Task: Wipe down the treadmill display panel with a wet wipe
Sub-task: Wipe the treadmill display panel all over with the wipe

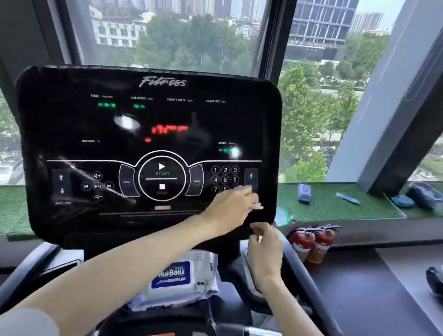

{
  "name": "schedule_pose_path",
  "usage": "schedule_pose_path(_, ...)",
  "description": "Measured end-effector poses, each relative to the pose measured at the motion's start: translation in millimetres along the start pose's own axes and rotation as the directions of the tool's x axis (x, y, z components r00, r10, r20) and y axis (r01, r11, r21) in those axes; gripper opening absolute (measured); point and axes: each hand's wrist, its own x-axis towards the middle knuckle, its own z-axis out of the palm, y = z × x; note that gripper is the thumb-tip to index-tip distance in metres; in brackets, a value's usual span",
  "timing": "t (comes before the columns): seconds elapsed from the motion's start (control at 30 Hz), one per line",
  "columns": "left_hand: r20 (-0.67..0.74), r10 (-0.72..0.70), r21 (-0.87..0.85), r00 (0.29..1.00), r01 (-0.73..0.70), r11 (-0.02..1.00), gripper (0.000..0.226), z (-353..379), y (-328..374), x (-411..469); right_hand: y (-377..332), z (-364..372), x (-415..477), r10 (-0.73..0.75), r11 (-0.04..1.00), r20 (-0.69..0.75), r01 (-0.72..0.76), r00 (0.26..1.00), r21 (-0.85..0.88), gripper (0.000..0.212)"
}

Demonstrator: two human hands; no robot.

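Head view: left grip (227, 209) held wipe (256, 205) pressed on panel (64, 115), lower right by keypad (224, 178). Right grip (265, 243) curled at panel's near-right corner, hold unclear. Wiping looked underway; most of panel probably left.

Two red fire extinguishers (312, 244) stand side by side on the floor below a window ledge covered in green artificial turf (337, 211). On the turf lie a small grey-blue packet (304, 192), a flat pale-blue strip (347, 198), a teal oval object (402, 201) and a dark box (426, 195). Beyond the large glass window (164, 24) stand grey tower blocks (324, 13) and green trees (308, 117).
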Motion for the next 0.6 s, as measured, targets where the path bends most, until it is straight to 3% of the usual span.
schedule_pose_path(0.07,0.100,0.242,0.165,0.965,-0.256,0.953,0.016,8.8,2.3,8.6,7.0,-5.1,3.0,0.000,1.000,0.001,0.000,1.000,-0.028,0.028)
schedule_pose_path(0.13,0.189,0.385,0.308,0.903,-0.427,0.850,0.015,8.9,-4.0,14.5,10.3,-8.8,7.7,-0.016,0.999,0.002,0.016,1.000,-0.048,0.028)
schedule_pose_path(0.2,0.257,0.468,0.442,0.845,-0.534,0.721,0.017,0.0,-15.9,22.8,9.8,-10.5,12.6,-0.052,0.994,0.021,0.054,0.998,-0.093,0.029)
schedule_pose_path(0.27,0.197,0.492,0.526,0.848,-0.515,0.676,0.014,-17.5,-31.9,34.0,7.4,-9.2,15.9,-0.106,0.983,0.043,0.111,0.993,-0.143,0.029)
schedule_pose_path(0.4,-0.175,0.346,0.596,0.922,-0.181,0.783,0.007,-67.6,-68.4,48.8,0.4,-4.8,19.2,-0.182,0.968,0.063,0.190,0.981,-0.166,0.030)
schedule_pose_path(0.5,-0.362,0.134,0.586,0.922,0.114,0.802,0.013,-94.3,-94.7,33.6,-7.4,-2.7,22.5,-0.212,0.962,0.063,0.220,0.975,-0.162,0.031)
schedule_pose_path(0.53,-0.459,0.016,0.534,0.888,0.261,0.804,0.014,-101.8,-100.2,25.3,-11.4,-1.8,24.1,-0.223,0.961,0.057,0.229,0.973,-0.156,0.031)
schedule_pose_path(0.6,-0.644,-0.266,0.267,0.717,0.536,0.801,0.011,-113.6,-106.3,5.8,-23.1,1.2,27.1,-0.246,0.959,0.048,0.250,0.968,-0.132,0.031)
